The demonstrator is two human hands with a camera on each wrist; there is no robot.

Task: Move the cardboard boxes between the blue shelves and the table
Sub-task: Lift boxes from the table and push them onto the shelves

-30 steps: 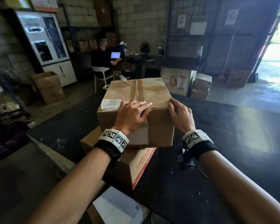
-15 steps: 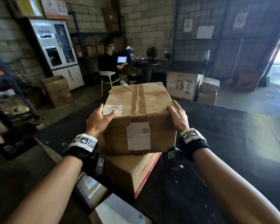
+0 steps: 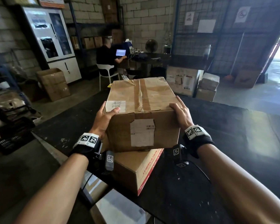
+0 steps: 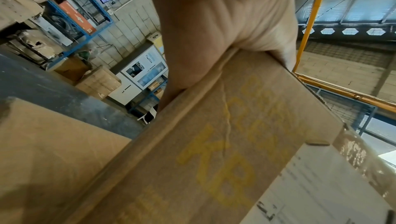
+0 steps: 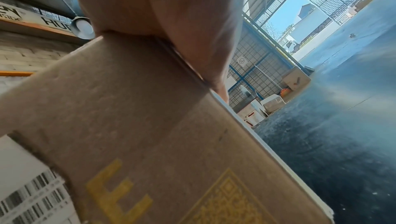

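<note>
A taped brown cardboard box (image 3: 142, 113) with white labels rests on top of a lower box printed LUBRICATION (image 3: 136, 168), which sits at the near left corner of the dark table (image 3: 225, 143). My left hand (image 3: 106, 118) grips the upper box's left top corner, thumb on the lid over a white label. My right hand (image 3: 181, 113) grips the right top corner. In the left wrist view my palm (image 4: 214, 29) presses the box's side with yellow print (image 4: 225, 151). In the right wrist view my palm (image 5: 171, 24) lies against the box's other side (image 5: 139, 126). Blue shelves (image 4: 85, 21) stand at the left.
A person (image 3: 107, 54) sits at a desk with a laptop at the back. Stacked boxes (image 3: 53, 83) stand by a white cabinet (image 3: 55, 42) on the left. More boxes (image 3: 192, 84) lie beyond the table's far edge. Another carton (image 3: 118, 209) sits below the table's near edge.
My left hand slid from the box's top front edge to its left top corner. The right hand settled round the right corner. The box looks closer and slightly raised.
</note>
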